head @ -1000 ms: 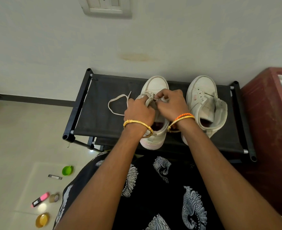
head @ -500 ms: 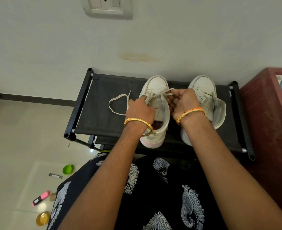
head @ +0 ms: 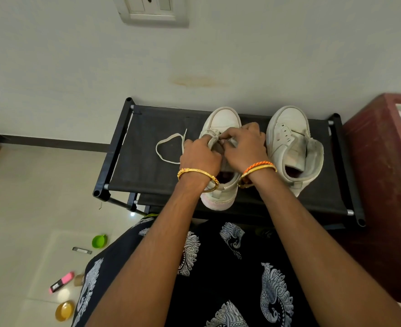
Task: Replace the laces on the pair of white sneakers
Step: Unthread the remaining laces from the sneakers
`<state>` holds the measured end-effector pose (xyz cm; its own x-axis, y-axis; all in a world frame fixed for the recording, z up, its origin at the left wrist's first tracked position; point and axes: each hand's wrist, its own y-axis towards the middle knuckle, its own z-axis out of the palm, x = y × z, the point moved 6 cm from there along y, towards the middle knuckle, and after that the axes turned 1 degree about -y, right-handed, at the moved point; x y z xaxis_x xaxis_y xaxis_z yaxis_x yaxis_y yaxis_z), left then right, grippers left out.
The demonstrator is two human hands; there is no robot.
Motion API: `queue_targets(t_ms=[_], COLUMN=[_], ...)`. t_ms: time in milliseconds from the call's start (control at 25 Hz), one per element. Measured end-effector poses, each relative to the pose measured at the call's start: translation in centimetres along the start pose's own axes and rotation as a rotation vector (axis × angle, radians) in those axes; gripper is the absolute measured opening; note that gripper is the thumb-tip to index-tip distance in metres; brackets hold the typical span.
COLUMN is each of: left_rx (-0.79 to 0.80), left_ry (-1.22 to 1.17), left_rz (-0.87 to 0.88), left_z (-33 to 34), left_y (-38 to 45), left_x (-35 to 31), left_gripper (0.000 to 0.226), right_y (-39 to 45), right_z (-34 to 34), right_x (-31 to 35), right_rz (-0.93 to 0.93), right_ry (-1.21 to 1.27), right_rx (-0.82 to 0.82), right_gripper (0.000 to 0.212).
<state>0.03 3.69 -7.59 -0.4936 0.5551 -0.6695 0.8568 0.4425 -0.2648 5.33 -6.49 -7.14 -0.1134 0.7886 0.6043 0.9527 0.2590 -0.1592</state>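
Presently, notes taken over the black rack point(head: 147, 161) by the wall.

Left hand: left hand point(head: 200, 155) curled on the left sneaker point(head: 220, 121), fingers pinching the lace point(head: 215, 138) at the upper eyelets.

Right hand: right hand point(head: 244, 147) met it from the other side, fingertips pinched on the same lace; both grips closed on it.

Left sneaker: stood mid-rack, toe toward the back edge, heel overhanging the front edge slightly.

Right sneaker: right sneaker point(head: 289, 142) sat just beside it, toward the right end; no lace showed, tongue flopped open, eyelet holes bare.

Loose end: a free loop of lace point(head: 169, 149) lay on the fabric toward the left end, tip pointing at the back edge.

Step, judged: feeding lace through an eyelet, early in the job. Best done by pinching close to the tip, pulling each crossing flat and untwisted, and evening the two ends before moving up.

Materials: sneakers smooth white leather-like, scuffed grey; lace flat woven, limp, off-white; rack top taut dark cloth on a tubular frame.
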Motion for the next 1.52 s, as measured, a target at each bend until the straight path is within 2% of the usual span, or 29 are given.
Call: queue_targets(t_ms=[80,240,360,440,520,600,680,720,760,840,920,1160,1320,1400,1520], left_rx=[-0.009,-0.010,-0.002,0.000,-0.008,-0.019,-0.031,-0.035,-0.038,-0.045,-0.049,-0.051,-0.041,-0.032,-0.030], left_ry=[-0.003,0.052,0.069,0.090,0.109,0.128,0.141,0.145,0.148,0.144,0.140,0.150,0.137,0.131,0.133], left_rz=[-0.010,-0.044,-0.067,-0.078,-0.080,-0.086,-0.090,-0.085,-0.079,-0.075,-0.078,-0.082,-0.084,-0.095,-0.096], left_z=[-0.1,-0.1,-0.2,-0.2,-0.2,-0.2,-0.2,-0.2,-0.3,-0.3,-0.4,-0.3,-0.3,-0.3,-0.3], left_y=[0.0,-0.3,-0.4,-0.4,-0.5,-0.7,-0.8,-0.8,-0.8,-0.8,-0.8,-0.7,-0.3,-0.3,-0.3], left_x=[0.0,-0.4,-0.4,-0.4,-0.6,-0.8,-0.8,-0.8,-0.8,-0.7,-0.7,-0.6,-0.4,-0.3,-0.3], left_gripper=[0.033,0.036,0.038,0.038,0.035,0.034,0.033,0.032,0.031,0.029,0.029,0.029,0.029,0.029,0.028], right_y=[0.7,0.5,0.1,0.3,0.6,0.6,0.1,-0.2,-0.4,-0.7,-0.8,-0.1,0.2,0.2,0.3], right_z=[0.4,0.1,-1.6,-2.8,-3.5,-4.2,-4.7,-4.4,-3.8,-1.8,-0.7,-0.2,-0.8,-1.7,-3.3], right_x=[-0.5,-0.6,0.4,0.4,0.2,-0.2,0.2,0.6,1.0,1.6,1.6,0.9,0.7,1.1,1.3], right_rz=[0.018,0.084,0.044,0.031,0.050,0.045,-0.037,-0.090,-0.138,-0.165,-0.128,-0.110,-0.129,-0.161,-0.210], right_ry=[0.187,0.515,0.931,1.182,1.328,1.208,0.840,0.634,0.401,-0.089,-0.269,-0.037,0.264,0.512,1.072], right_rx=[0.014,-0.006,-0.015,-0.038,-0.078,-0.194,-0.313,-0.322,-0.286,-0.118,-0.016,-0.017,-0.034,-0.035,-0.044], right_gripper=[0.013,0.018,0.026,0.021,0.023,0.027,0.025,0.020,0.015,0.020,0.028,0.021,0.008,0.007,0.004])
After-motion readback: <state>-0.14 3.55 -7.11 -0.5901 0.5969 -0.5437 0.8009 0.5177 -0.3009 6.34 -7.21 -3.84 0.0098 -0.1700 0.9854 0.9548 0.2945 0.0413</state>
